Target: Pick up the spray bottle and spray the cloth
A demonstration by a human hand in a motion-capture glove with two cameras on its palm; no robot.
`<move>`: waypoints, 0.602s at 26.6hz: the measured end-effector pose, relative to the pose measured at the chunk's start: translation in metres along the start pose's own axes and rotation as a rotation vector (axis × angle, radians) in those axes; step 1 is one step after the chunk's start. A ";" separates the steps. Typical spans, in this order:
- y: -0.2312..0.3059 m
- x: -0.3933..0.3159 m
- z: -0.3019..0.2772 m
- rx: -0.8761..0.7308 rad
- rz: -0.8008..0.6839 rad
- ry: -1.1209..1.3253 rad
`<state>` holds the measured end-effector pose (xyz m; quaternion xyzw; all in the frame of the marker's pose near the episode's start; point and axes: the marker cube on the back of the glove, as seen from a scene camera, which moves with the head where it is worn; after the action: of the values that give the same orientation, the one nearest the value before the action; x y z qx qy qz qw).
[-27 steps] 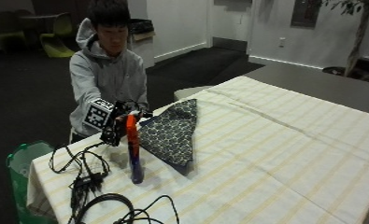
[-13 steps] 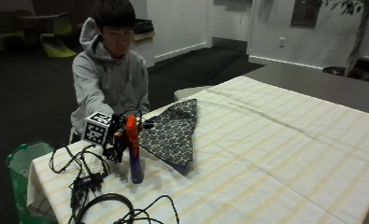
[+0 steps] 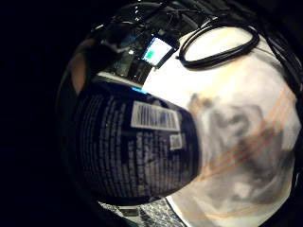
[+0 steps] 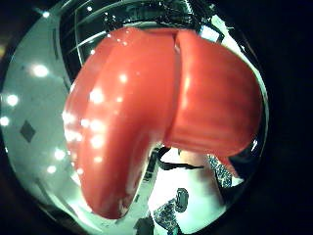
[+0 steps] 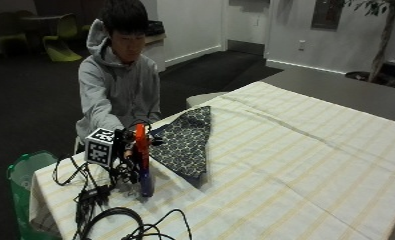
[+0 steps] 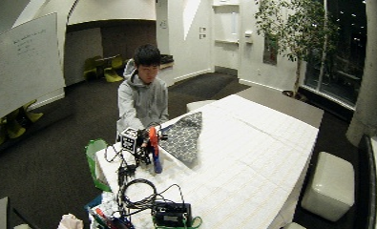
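Observation:
A spray bottle (image 5: 144, 159) with an orange head and a dark blue body stands upright on the striped tablecloth (image 5: 283, 165) near the table's left end. My gloved right hand (image 5: 125, 148) is against its neck, fingers curled round it just under the head. The label side of the bottle (image 3: 137, 146) fills the little finger side palm view. Its orange head (image 4: 161, 112) fills the thumb side palm view. A dark patterned cloth (image 5: 187, 142) lies flat right beside the bottle, on its far side. In the wide outside view the bottle (image 6: 153, 149) and cloth (image 6: 185, 133) stand the same way.
Black cables (image 5: 90, 192) and a cable loop (image 5: 117, 222) lie on the table in front of the bottle. A green bag (image 5: 24, 170) stands beside the table's left end. A black device (image 6: 172, 214) sits at the table's near end.
My hand has come down a little and closed in on the bottle's neck. The bottle still stands at the same spot and the cloth has not moved.

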<state>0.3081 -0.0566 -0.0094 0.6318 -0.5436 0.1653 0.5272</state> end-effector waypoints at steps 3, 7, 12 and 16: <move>-0.008 -0.005 0.004 0.057 0.129 -0.041; -0.014 -0.005 0.005 0.044 0.137 -0.041; -0.025 -0.008 0.006 -0.047 0.100 0.003; -0.030 -0.019 0.011 -0.247 -0.002 0.110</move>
<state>0.3232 -0.0604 -0.0435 0.5525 -0.5295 0.1313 0.6302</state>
